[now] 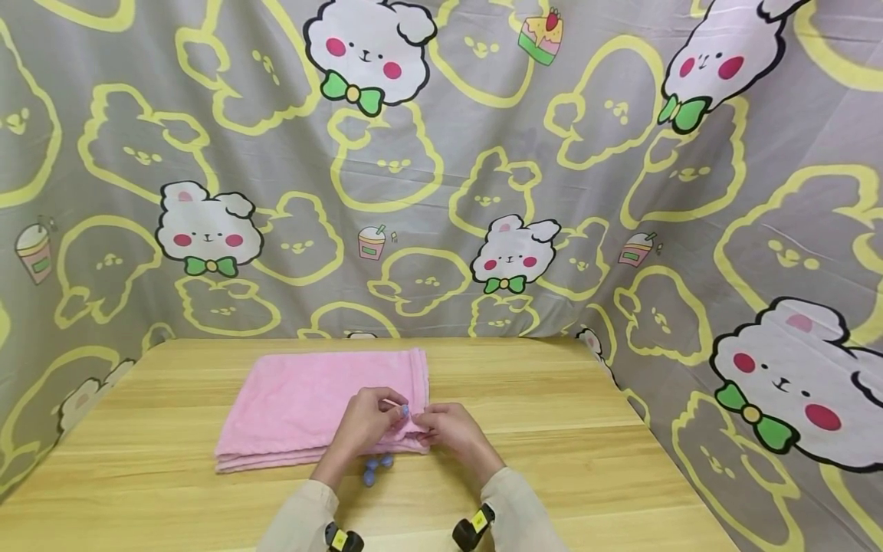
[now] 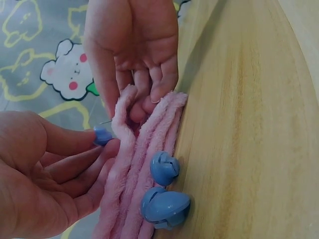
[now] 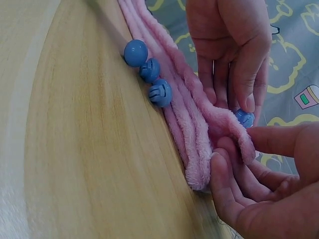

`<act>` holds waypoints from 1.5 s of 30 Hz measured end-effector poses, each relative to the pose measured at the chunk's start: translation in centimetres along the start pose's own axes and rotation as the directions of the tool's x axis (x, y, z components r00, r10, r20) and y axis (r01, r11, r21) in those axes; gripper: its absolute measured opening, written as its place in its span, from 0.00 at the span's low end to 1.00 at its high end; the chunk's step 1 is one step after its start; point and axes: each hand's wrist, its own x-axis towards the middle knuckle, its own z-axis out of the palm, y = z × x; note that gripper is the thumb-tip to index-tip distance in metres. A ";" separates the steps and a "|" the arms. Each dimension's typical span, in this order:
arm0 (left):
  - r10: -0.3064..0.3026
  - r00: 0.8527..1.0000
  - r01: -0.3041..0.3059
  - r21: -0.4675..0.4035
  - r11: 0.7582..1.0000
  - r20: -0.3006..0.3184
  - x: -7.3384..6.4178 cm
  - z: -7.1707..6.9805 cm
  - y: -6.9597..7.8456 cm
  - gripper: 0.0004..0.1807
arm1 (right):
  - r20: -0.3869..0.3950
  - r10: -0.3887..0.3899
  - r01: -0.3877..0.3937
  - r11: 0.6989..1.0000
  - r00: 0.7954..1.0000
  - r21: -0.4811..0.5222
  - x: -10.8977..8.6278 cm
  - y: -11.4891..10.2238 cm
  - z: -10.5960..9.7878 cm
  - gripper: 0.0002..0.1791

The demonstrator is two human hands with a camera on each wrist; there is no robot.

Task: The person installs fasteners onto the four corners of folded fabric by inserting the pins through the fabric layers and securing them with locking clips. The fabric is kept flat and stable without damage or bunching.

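A folded pink plush blanket (image 1: 303, 399) lies on the table, its layered front edge facing me. My left hand (image 1: 369, 422) pinches a small blue quilt pin (image 2: 102, 135) between thumb and fingers, over the blanket's front right corner. A thin needle (image 2: 105, 122) points from the pin toward the top fold of pink cloth. With its thumb and fingers, my right hand (image 1: 451, 433) grips that raised fold (image 3: 239, 134) at the corner. Some of its fingertips are hidden in the cloth. Three more blue quilt pin pieces (image 3: 160, 93) lie on the table against the layered edge.
The wooden table (image 1: 552, 445) extends to both sides of the blanket. Behind and beside it hangs a grey curtain (image 1: 428, 207) printed with rabbits and yellow outlines. A camera on a strap (image 1: 474, 527) sits at each wrist, over light sleeves.
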 end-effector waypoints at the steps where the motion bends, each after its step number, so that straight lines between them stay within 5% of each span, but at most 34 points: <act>1: 0.002 1.000 -0.002 0.002 1.000 -0.001 0.0 0.0 0.0 0.05 | 0.001 0.001 -0.001 1.000 1.000 0.003 0.0 0.0 0.0 0.10; 45: 0.012 1.000 -0.012 0.052 0.999 -0.012 0.2 0.0 0.0 0.06 | -0.005 0.006 -0.006 1.000 1.000 -0.014 0.0 0.0 0.0 0.09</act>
